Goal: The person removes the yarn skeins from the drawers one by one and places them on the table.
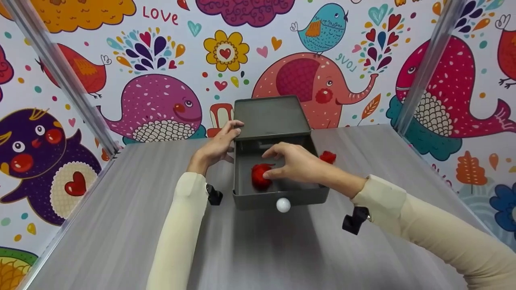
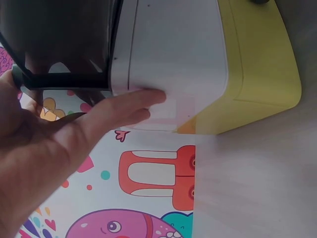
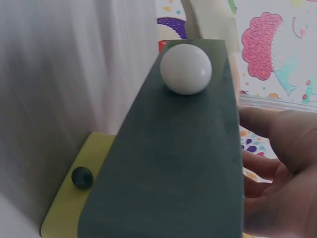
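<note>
A small drawer cabinet with a dark grey top [image 1: 270, 117] stands against the back wall, its grey upper drawer [image 1: 282, 196] pulled out by a white knob [image 3: 186, 69]. Inside the drawer, toward its left side, lies a fuzzy red ball [image 1: 260, 179] with a loose strand, like yarn. My right hand [image 1: 300, 164] reaches over the drawer, fingers bent and apart from the thumb; the thumb tip overlaps the ball in the head view. Against the cabinet's white side [image 2: 173, 49] rests my left hand [image 1: 217, 147], its fingers extended along the side and upper edge.
Another red fuzzy piece [image 1: 327, 156] shows just right of the drawer, partly behind my right wrist. Below the open drawer is a yellow drawer [image 2: 262, 59] with a dark knob [image 3: 82, 177]. A patterned wall and metal posts [image 1: 427, 68] bound the grey table [image 1: 133, 201].
</note>
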Action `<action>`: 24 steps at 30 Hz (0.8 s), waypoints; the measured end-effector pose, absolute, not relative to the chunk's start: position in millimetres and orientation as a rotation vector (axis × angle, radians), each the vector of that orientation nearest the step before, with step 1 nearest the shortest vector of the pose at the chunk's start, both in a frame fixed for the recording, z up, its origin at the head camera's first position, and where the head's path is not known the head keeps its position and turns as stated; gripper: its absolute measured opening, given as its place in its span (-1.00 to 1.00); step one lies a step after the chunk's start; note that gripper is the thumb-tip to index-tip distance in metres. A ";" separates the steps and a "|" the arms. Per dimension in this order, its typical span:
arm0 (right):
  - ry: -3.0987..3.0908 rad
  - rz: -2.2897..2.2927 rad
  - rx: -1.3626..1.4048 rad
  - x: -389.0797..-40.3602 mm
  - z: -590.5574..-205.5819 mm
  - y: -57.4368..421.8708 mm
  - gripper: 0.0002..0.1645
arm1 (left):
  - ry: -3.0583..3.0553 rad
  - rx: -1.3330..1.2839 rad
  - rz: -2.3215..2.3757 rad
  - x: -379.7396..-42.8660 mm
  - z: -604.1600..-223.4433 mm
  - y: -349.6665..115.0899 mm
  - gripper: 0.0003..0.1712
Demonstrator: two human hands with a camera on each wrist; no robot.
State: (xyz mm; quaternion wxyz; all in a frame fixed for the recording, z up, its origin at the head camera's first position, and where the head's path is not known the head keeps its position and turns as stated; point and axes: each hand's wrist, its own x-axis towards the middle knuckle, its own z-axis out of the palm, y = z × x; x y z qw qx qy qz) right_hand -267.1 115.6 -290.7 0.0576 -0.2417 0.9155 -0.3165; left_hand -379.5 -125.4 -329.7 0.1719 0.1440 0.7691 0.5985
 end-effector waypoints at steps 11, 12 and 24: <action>2.814 -0.805 -0.747 -271.9 -292.9 104.0 -0.38 | 2.191 0.419 1.688 -380.5 -330.3 -126.4 -0.56; 2.815 -0.794 -0.750 -272.4 -292.8 103.7 -0.38 | 2.191 0.420 1.687 -380.4 -330.1 -126.3 -0.56; 2.813 -0.691 -0.747 -273.8 -290.2 93.1 -0.29 | 2.207 0.404 1.683 -379.1 -330.3 -125.0 -0.58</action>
